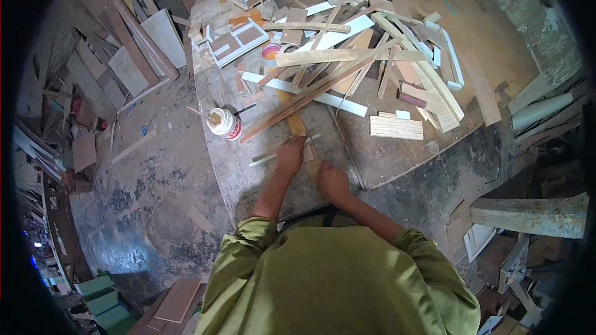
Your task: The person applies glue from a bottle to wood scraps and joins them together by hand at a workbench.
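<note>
Near the table's front edge, my left hand (pixel 290 154) has its fingers closed at a small wooden piece (pixel 307 154). My right hand (pixel 333 181) is just to the right and nearer my body, its fingers curled in beside a tan wooden piece (pixel 315 166); what it grips is too small to tell. A thin pale stick (pixel 263 160) lies left of my left hand, and another thin strip (pixel 313 138) shows just beyond it. Further left stands a white tub (pixel 225 124) with a stick and brown matter in its mouth.
A heap of wooden strips (pixel 347 56) covers the table beyond my hands. A pale ribbed block (pixel 396 128) lies to the right, and a white frame (pixel 239 42) at the back left. Boards (pixel 162 36) lean left of the table.
</note>
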`<state>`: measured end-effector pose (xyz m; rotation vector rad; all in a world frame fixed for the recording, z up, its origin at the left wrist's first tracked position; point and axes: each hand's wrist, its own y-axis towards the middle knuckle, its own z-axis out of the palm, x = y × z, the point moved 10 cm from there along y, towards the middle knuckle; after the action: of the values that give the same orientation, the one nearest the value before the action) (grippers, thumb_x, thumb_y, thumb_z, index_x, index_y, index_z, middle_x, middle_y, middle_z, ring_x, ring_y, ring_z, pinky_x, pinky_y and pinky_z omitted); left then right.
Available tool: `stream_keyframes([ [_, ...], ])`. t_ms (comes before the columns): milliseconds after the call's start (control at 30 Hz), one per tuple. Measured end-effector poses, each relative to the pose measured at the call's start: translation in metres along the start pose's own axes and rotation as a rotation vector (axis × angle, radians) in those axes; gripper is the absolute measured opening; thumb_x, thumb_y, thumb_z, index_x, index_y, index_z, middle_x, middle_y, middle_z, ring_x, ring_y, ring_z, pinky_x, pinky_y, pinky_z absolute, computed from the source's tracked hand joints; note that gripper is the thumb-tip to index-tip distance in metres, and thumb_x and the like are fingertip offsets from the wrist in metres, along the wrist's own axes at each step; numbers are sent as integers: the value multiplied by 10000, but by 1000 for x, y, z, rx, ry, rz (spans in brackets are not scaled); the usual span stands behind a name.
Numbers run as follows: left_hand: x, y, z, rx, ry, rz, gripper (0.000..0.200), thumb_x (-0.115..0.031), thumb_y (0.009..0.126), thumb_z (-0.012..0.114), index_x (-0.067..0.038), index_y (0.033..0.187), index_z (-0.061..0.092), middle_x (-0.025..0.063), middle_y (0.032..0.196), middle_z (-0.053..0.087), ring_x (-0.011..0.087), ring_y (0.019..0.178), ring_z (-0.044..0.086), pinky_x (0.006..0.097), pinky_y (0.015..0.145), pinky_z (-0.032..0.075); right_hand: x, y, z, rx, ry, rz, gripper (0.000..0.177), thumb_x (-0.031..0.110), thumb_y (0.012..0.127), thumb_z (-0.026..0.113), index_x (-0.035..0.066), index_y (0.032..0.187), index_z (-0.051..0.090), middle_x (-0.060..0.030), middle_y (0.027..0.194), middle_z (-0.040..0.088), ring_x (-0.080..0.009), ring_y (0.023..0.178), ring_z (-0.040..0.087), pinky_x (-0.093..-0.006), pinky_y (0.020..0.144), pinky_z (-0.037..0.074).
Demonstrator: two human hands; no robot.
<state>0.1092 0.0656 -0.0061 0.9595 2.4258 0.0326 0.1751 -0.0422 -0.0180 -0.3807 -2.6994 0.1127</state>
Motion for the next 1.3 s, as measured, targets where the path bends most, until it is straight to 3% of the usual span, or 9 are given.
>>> stream_keyframes([
  [67,-2,-1,2,30,15,-8,200,-63,779,516,-53,963,591,141,903,609,321,830,595,420,704,485,7,12,0,5,-24,-74,174,150,829,452,9,799,550,-192,640,614,-343,577,627,-458,518,497],
  [167,-1,1,-1,55,26,-15,211,-64,771,517,-53,967,594,139,905,614,319,829,595,415,706,486,6,46,1,-156,-6,0,155,145,826,459,8,865,521,-169,625,610,-323,568,630,-434,499,497],
  [267,-4,0,-1,58,22,-29,219,-67,768,517,-53,971,596,136,899,616,317,832,596,413,707,487,7,49,-4,-178,-7,20,157,150,830,459,9,857,524,-167,627,611,-325,560,627,-432,493,495],
  [467,0,1,-1,9,25,-24,213,-79,766,524,-55,966,594,134,882,615,318,826,595,413,701,487,-4,5,3,1,-2,1,169,145,823,458,-2,892,506,-185,620,603,-355,572,620,-458,515,483],
  [667,0,2,2,65,54,-8,197,-90,777,522,-56,963,578,129,868,608,311,825,595,410,679,490,9,52,6,-135,-60,-55,144,157,817,484,26,850,535,-166,684,624,-311,607,630,-422,526,501],
  [767,1,2,5,50,64,3,196,-94,783,519,-55,967,573,130,875,606,310,828,593,406,687,488,14,33,-18,-207,33,-66,140,114,790,478,-6,841,528,-188,669,610,-340,609,622,-448,553,494],
  [967,-3,-1,-4,16,14,10,184,-89,790,509,-51,958,576,131,873,603,313,837,587,404,714,479,-2,1,5,-8,-10,-54,136,132,783,497,7,830,519,-190,677,614,-337,627,626,-433,552,497],
  [1167,-1,-1,1,31,17,1,179,-85,789,510,-61,952,581,133,886,605,318,841,586,412,701,481,6,55,4,-126,-12,8,165,154,818,463,-3,846,509,-189,621,603,-356,578,617,-449,534,494],
  [1300,1,1,2,71,58,-57,182,-84,789,510,-65,955,583,137,889,609,314,830,591,414,693,483,3,19,-5,-77,54,-22,198,169,842,447,-14,863,518,-185,610,602,-353,562,617,-459,521,496],
])
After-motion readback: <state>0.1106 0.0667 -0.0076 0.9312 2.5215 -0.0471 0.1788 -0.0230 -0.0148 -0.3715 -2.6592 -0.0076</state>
